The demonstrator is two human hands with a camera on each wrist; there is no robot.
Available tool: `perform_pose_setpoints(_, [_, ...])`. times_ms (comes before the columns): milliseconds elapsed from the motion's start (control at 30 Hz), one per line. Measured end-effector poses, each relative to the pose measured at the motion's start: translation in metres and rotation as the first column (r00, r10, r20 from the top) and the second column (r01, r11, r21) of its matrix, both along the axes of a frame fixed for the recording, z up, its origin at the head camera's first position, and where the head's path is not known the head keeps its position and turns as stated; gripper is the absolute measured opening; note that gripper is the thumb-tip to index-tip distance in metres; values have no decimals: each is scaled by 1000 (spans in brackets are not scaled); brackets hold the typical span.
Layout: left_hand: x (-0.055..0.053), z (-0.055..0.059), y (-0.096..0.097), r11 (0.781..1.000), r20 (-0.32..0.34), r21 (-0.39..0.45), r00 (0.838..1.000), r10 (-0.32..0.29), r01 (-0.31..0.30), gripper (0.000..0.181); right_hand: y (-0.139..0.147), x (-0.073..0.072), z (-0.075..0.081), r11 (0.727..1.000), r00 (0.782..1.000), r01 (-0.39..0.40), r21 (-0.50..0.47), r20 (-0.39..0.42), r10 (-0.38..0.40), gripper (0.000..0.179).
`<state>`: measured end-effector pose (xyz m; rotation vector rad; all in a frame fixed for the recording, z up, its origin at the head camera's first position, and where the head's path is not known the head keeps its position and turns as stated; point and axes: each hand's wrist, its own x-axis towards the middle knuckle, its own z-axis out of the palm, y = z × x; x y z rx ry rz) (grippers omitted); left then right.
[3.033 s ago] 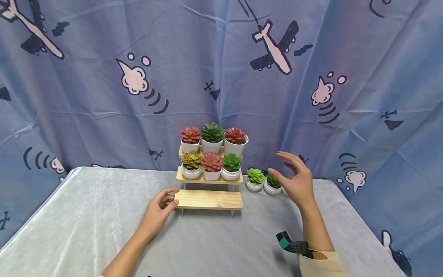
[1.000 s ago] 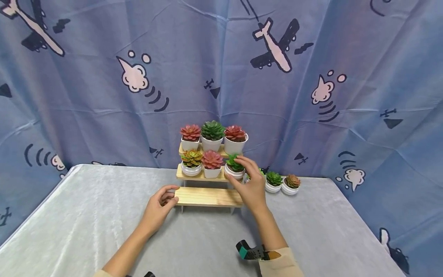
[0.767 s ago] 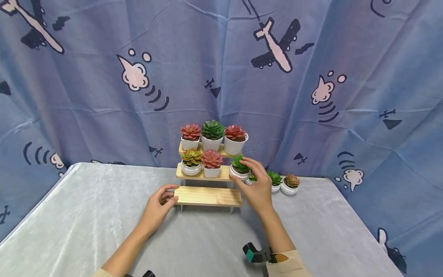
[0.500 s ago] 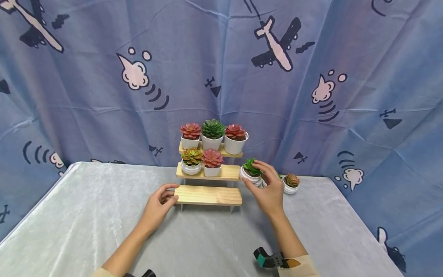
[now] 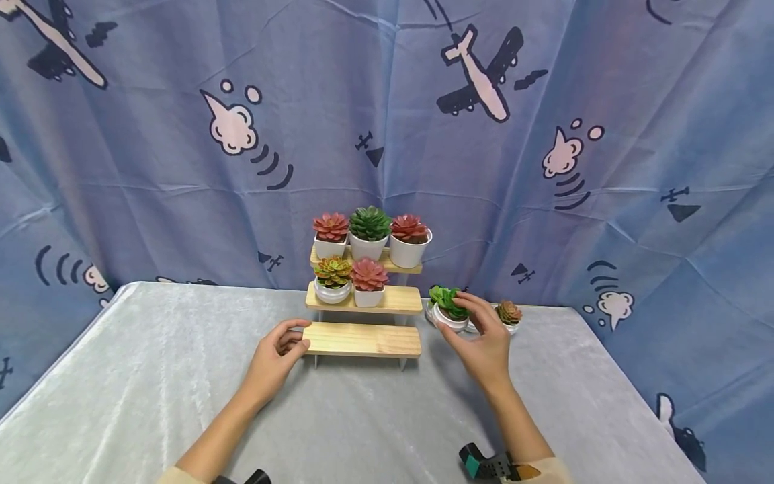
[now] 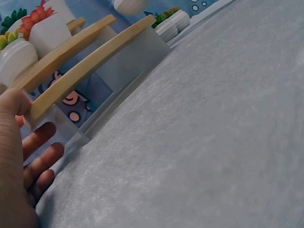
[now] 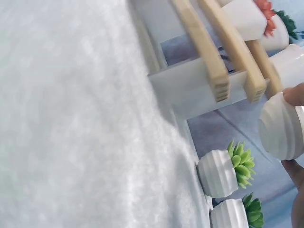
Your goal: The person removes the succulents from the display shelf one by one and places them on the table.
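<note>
My right hand (image 5: 486, 349) pinches the white pot of a green succulent (image 5: 450, 321) between thumb and fingers, right of the stand. In the right wrist view this white pot (image 7: 279, 127) hangs above the row of small potted succulents. My left hand (image 5: 272, 359) grips the left end of the lowest step of a three-tier wooden plant stand (image 5: 363, 339), fingers around its end. In the left wrist view the left hand's other fingers (image 6: 42, 159) curl below the board. The lowest step is bare; the middle one bears a yellow-red succulent (image 5: 332, 279) and a pink succulent (image 5: 369, 282).
On the top step stand two red succulents and a dark green succulent (image 5: 369, 232). Right of the stand a light green succulent (image 7: 217, 173), a darker green one (image 7: 230, 213) and a brownish succulent (image 5: 508, 313) stand on the grey cloth (image 5: 338, 417). A blue curtain hangs behind.
My right hand came to the green succulent at the right end of the middle step, took it and carried it right and slightly down, off the stand. My left hand stays in place.
</note>
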<state>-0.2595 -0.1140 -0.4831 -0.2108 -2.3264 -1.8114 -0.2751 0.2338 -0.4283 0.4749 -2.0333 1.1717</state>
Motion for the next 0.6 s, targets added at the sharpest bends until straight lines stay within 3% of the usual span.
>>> perform_pose_setpoints(167, [1, 2, 0, 1000, -13, 14, 1000, -4, 5, 30, 0, -4, -4, 1000, 1000, -12, 25, -25, 13, 46])
perform_pose_setpoints(600, [2, 1, 1, 1000, -16, -6, 1000, -5, 5, 30, 3, -6, -19, 999, 1000, 27, 47, 7, -28, 46])
